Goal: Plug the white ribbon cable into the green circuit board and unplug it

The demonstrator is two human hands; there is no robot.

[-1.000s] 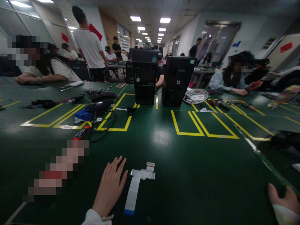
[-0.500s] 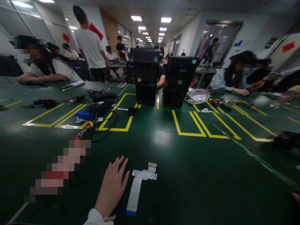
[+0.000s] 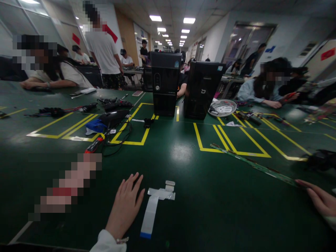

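My left hand (image 3: 126, 204) lies on the green table with its fingers spread and nothing in it. Just right of it is a white flat ribbon cable (image 3: 151, 213) with a blue end, clear tape across its upper part and a small connector at the top. At the right edge, my right hand (image 3: 319, 197) pinches the near end of a long, thin green circuit strip (image 3: 258, 166). The strip slants up and left from the fingers, its far end close to the yellow tape marks.
Two black computer towers (image 3: 166, 84) stand at the back middle, beside a white basket (image 3: 223, 107). Black cables and a blue item (image 3: 95, 126) lie at left, near a red-and-black tool (image 3: 94, 145). People sit around the table.
My right hand has come further into view from the right edge, and the green strip has shifted left with it. My left hand and the ribbon cable look almost unmoved.
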